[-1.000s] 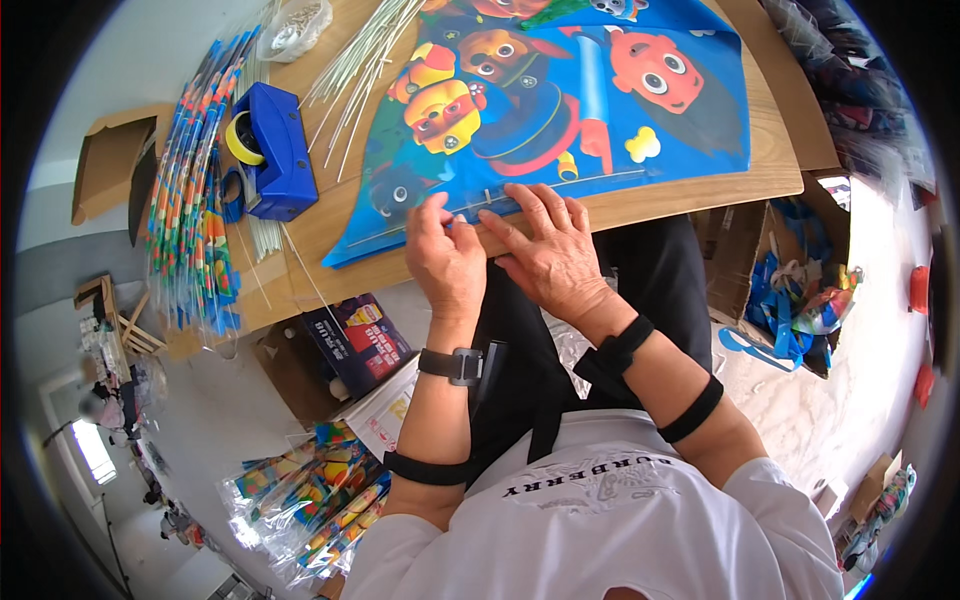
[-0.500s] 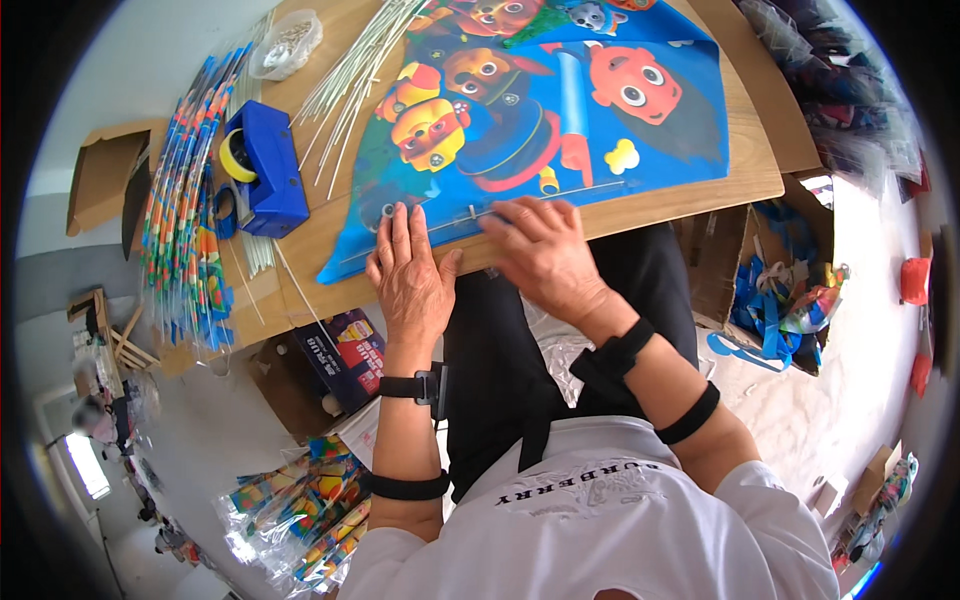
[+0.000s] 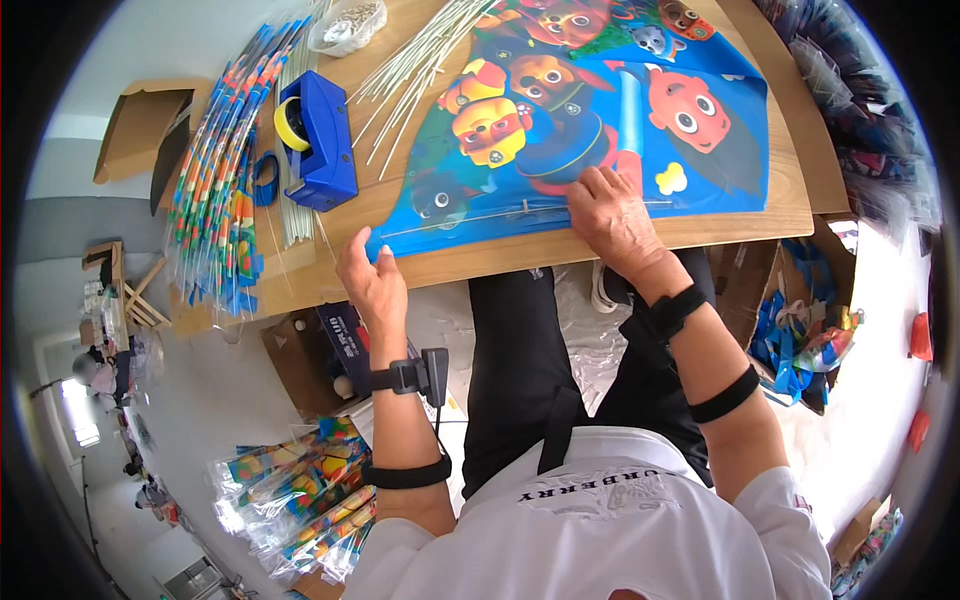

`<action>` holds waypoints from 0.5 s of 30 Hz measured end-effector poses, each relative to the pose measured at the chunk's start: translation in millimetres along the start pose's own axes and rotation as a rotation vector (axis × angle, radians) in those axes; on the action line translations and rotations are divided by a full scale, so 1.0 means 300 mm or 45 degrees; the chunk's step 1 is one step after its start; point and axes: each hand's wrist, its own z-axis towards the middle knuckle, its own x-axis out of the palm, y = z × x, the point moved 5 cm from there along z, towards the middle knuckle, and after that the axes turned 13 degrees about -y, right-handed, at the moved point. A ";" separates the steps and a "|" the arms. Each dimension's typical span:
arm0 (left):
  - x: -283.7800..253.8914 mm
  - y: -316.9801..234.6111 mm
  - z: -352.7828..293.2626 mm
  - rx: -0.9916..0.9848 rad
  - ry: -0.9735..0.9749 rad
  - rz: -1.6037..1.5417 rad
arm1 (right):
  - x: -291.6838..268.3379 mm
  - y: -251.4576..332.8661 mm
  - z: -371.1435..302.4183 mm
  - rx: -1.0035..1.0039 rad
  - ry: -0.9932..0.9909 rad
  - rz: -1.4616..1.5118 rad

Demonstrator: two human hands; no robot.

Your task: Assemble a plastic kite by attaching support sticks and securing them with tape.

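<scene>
A blue kite sail [image 3: 720,190] printed with cartoon figures lies on the wooden table, its near edge roughly along the table's front. A thin pale rod [image 3: 460,215] with a small fitting partway along runs beside that near edge. My left hand [image 3: 374,290] is at the sail's left corner, thumb and fingers closing around the tip. Farther right, my right hand [image 3: 612,222] rests on the sail with its fingers curled together over the rod. The fingertips' exact grip on the rod is hidden.
A blue tape dispenser [image 3: 330,150] stands left of the sail. Behind it are loose pale sticks [image 3: 420,80] and a clear tub [image 3: 345,28] of small parts. Bagged printed bundles [image 3: 215,190] lie at the table's left end. An open carton [image 3: 745,290] of scraps sits below right.
My left hand has gone from lying flat on the sail to its left corner. My right hand has moved right along the rod and curled its fingers. The view has shifted.
</scene>
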 end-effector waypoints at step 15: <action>0.043 0.046 0.189 -0.641 0.044 -0.669 | -0.063 -0.089 -0.031 0.582 -0.003 0.693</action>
